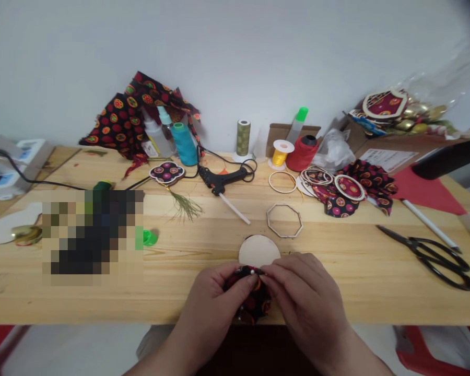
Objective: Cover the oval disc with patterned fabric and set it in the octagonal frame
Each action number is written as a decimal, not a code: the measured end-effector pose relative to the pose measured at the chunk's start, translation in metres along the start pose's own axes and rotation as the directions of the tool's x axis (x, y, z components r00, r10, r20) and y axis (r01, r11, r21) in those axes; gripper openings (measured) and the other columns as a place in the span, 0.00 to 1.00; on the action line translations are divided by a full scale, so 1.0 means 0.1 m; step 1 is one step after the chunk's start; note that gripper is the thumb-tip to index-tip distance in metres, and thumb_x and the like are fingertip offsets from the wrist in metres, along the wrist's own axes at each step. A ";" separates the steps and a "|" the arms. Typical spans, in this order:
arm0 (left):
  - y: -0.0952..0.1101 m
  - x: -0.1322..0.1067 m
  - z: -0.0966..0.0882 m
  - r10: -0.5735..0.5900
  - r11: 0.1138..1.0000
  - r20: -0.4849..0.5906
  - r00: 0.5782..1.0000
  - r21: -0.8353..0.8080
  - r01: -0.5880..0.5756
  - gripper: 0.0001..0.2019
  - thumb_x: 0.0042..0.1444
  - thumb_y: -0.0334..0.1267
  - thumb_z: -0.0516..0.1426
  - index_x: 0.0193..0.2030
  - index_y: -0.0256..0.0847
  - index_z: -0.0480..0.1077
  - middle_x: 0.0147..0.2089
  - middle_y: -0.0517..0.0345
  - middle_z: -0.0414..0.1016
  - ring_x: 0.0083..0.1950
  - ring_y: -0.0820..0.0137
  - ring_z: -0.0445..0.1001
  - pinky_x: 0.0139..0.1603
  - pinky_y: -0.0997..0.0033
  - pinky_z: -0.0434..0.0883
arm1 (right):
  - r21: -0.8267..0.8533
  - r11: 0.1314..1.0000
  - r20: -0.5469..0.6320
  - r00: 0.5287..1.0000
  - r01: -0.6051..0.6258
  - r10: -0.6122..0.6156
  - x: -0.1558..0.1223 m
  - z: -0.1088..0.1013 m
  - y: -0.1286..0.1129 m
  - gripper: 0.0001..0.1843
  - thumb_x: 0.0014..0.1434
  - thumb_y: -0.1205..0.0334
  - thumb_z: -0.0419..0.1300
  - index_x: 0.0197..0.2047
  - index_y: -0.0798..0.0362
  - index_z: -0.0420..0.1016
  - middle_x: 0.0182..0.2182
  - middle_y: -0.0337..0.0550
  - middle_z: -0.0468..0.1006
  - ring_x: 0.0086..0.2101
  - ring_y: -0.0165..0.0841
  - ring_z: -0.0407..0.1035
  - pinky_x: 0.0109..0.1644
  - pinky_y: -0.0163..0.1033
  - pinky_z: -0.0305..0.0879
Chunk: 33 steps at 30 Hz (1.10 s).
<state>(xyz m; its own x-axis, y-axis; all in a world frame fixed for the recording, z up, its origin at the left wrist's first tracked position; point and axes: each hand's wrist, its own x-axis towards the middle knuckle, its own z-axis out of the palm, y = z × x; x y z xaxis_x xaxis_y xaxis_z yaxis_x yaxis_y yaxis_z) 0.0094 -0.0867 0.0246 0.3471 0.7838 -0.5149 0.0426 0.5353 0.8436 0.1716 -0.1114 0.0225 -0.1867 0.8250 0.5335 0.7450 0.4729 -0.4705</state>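
Angled inward, the left hand (pixel 215 297) and right hand (pixel 311 297) pinched the cloth (pixel 258 302) at the table's near edge (pixel 172 313). Far right, a box (pixel 391 156) held gold baubles (pixel 405 125) and a framed patch (pixel 386 104).

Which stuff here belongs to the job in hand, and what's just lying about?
Likely in the job:
- cloth, between left hand and right hand
- disc, just beyond it

Apparently lying about:
- scissors
- glue gun
- octagonal frame
- pen
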 end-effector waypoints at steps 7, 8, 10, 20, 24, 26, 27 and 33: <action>0.04 0.01 0.02 0.150 0.977 -0.018 0.989 0.157 -0.145 0.08 0.54 0.39 0.58 0.28 0.40 0.76 0.24 0.61 0.72 0.28 0.71 0.67 0.30 0.75 0.66 | -0.010 1.000 0.043 0.999 0.015 -0.015 0.01 -0.01 0.00 0.08 0.62 0.71 0.56 0.36 0.55 0.77 0.28 0.42 0.79 0.29 0.34 0.70 0.33 0.40 0.62; 0.04 0.02 0.02 0.159 0.973 -0.015 0.987 0.169 -0.154 0.08 0.54 0.39 0.58 0.27 0.41 0.76 0.23 0.62 0.72 0.27 0.71 0.67 0.30 0.75 0.66 | -0.015 1.000 0.049 0.999 0.021 -0.020 0.01 -0.01 -0.01 0.09 0.62 0.72 0.56 0.36 0.55 0.77 0.28 0.43 0.79 0.29 0.34 0.70 0.33 0.40 0.62; 0.03 0.02 0.02 0.159 0.971 -0.007 0.987 0.181 -0.156 0.09 0.55 0.39 0.58 0.26 0.41 0.76 0.23 0.62 0.71 0.27 0.72 0.67 0.29 0.75 0.66 | -0.023 0.999 0.061 0.998 0.023 -0.022 0.01 0.00 -0.02 0.09 0.61 0.72 0.55 0.35 0.55 0.77 0.27 0.43 0.79 0.28 0.34 0.70 0.33 0.40 0.62; 0.03 0.00 0.03 0.048 0.990 0.028 0.998 0.130 -0.052 0.09 0.54 0.40 0.58 0.30 0.40 0.78 0.26 0.58 0.76 0.28 0.70 0.71 0.30 0.73 0.70 | 0.276 0.878 0.240 0.912 -0.392 0.332 0.01 -0.08 0.15 0.08 0.64 0.66 0.55 0.36 0.51 0.76 0.30 0.38 0.77 0.31 0.30 0.70 0.35 0.35 0.64; 0.02 0.00 0.02 0.051 0.988 0.062 0.997 0.143 -0.059 0.09 0.56 0.40 0.58 0.30 0.40 0.78 0.25 0.60 0.74 0.28 0.72 0.70 0.30 0.75 0.68 | 0.359 0.809 0.375 0.866 -0.465 0.331 0.02 -0.08 0.13 0.07 0.63 0.64 0.57 0.33 0.50 0.73 0.28 0.35 0.75 0.31 0.28 0.69 0.34 0.34 0.63; 0.02 0.01 0.03 0.066 0.984 0.073 0.995 0.160 -0.077 0.08 0.55 0.40 0.59 0.29 0.40 0.77 0.25 0.61 0.74 0.28 0.72 0.70 0.30 0.76 0.68 | 0.362 0.795 0.376 0.857 -0.487 0.353 0.02 -0.06 0.09 0.07 0.62 0.65 0.58 0.31 0.50 0.72 0.27 0.34 0.73 0.30 0.28 0.68 0.33 0.34 0.62; 0.02 0.01 0.03 0.072 0.982 0.072 0.995 0.168 -0.083 0.08 0.54 0.39 0.59 0.29 0.40 0.77 0.25 0.61 0.74 0.28 0.73 0.70 0.30 0.76 0.67 | 0.363 0.792 0.369 0.856 -0.491 0.362 0.01 -0.05 0.07 0.07 0.61 0.65 0.59 0.30 0.50 0.71 0.27 0.34 0.73 0.29 0.28 0.68 0.33 0.34 0.62; 0.03 0.03 0.03 -0.014 0.999 0.060 0.998 0.052 0.011 0.12 0.53 0.45 0.60 0.31 0.38 0.77 0.26 0.56 0.77 0.26 0.71 0.72 0.27 0.74 0.68 | 0.212 0.902 0.169 0.923 -0.376 0.345 0.00 -0.18 0.28 0.11 0.65 0.61 0.53 0.32 0.50 0.71 0.29 0.39 0.75 0.31 0.30 0.69 0.34 0.34 0.65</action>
<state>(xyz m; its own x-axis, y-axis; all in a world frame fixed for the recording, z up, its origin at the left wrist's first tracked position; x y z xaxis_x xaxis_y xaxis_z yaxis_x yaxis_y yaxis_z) 0.0140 -0.0836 0.0264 0.4025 0.7559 -0.5164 0.0952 0.5265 0.8448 0.2039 -0.1042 0.0221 -0.0237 0.9771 0.2116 0.6063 0.1823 -0.7740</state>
